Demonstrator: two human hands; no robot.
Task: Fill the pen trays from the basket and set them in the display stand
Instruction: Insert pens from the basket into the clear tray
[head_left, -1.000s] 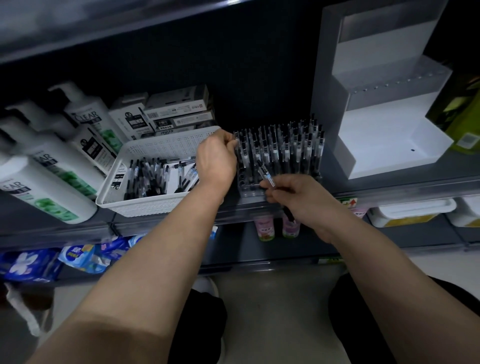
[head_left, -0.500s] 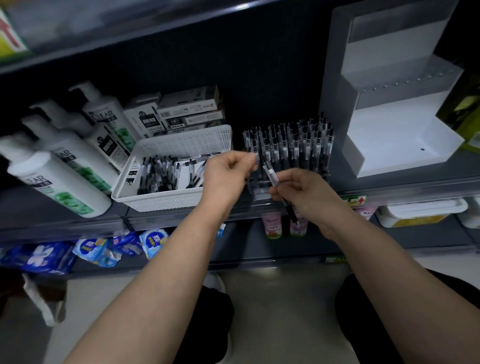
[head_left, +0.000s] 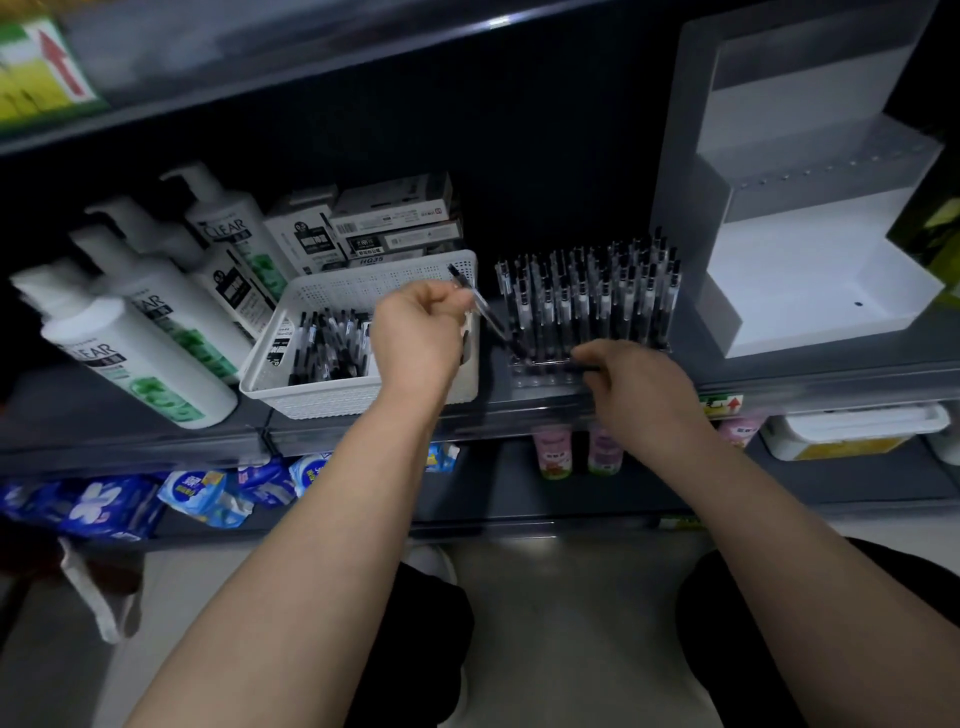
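Observation:
A white perforated basket (head_left: 332, 402) with loose black pens (head_left: 327, 348) sits on the shelf. To its right stands a clear pen tray (head_left: 540, 378), with several upright pens (head_left: 587, 296) filling all but its front rows. My left hand (head_left: 415, 332) pinches one pen (head_left: 488, 312), slanted with its tip down at the tray's front left corner. My right hand (head_left: 639, 387) is curled at the tray's front edge and pinches what looks like a second dark pen (head_left: 588, 368). The white stepped display stand (head_left: 810, 291) stands at the right with bare steps.
White pump bottles (head_left: 150, 338) lean at the left of the basket, and boxes (head_left: 389, 223) are stacked behind it. The shelf's front rail (head_left: 519, 415) runs under both hands. A lower shelf holds blue packets (head_left: 208, 493), small pink bottles (head_left: 553, 449) and a white tub (head_left: 852, 431).
My left hand left the tray's corner, took a pen at my right hand and now holds it slanted at the tray's front left. My right hand shifted right along the tray's front edge.

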